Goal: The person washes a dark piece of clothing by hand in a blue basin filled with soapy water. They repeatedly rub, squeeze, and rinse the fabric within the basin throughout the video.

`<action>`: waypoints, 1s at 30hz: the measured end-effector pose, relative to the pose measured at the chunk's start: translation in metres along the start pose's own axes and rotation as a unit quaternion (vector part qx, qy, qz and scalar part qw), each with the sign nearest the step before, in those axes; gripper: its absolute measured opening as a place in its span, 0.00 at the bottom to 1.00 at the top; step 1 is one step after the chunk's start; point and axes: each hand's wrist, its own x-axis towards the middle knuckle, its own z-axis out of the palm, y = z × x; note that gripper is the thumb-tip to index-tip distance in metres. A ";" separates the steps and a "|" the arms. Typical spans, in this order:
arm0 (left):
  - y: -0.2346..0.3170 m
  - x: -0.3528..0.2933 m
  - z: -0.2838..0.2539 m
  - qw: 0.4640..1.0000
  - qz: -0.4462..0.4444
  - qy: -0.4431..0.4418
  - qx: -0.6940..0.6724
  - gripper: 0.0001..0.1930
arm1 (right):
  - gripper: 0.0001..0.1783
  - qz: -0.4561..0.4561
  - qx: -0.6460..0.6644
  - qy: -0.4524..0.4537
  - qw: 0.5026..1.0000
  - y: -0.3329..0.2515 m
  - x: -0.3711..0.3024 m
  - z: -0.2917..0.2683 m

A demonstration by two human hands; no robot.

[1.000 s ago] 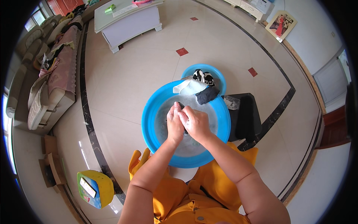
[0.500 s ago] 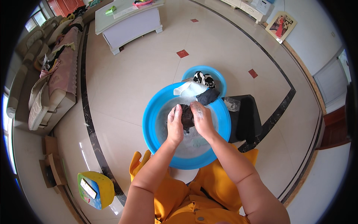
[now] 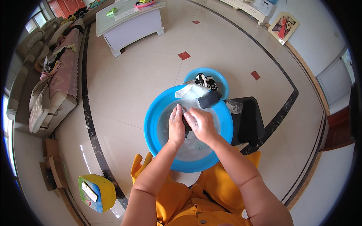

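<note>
In the head view, a dark cloth (image 3: 187, 128) is held between the left hand (image 3: 176, 126) and the right hand (image 3: 201, 125), which are closed together on it inside a large blue basin (image 3: 151, 128). The cloth is largely hidden by the fingers. Cloudy water (image 3: 190, 153) is contained below. A white cloth (image 3: 192, 91) and a dark grey cloth (image 3: 210, 100) are draped over the far rim, beside a smaller blue basin (image 3: 225, 81).

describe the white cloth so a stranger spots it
Find the large blue basin, then its far rim, near the smaller blue basin. The white cloth lies over that rim, plain and pale, unlike the dark cloth to its right and the patterned cloth behind.
</note>
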 end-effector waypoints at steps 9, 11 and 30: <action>-0.014 -0.011 0.001 0.993 0.088 -0.084 0.011 0.16 | 0.11 -0.064 -0.131 0.064 0.987 0.016 -0.009 0.017; -0.010 -0.012 0.001 0.991 0.072 -0.103 0.036 0.16 | 0.11 -0.028 -0.117 0.070 0.990 0.015 -0.008 0.016; 0.007 0.000 0.004 0.998 -0.002 -0.051 0.049 0.13 | 0.11 0.122 0.115 0.038 0.985 0.019 0.005 -0.003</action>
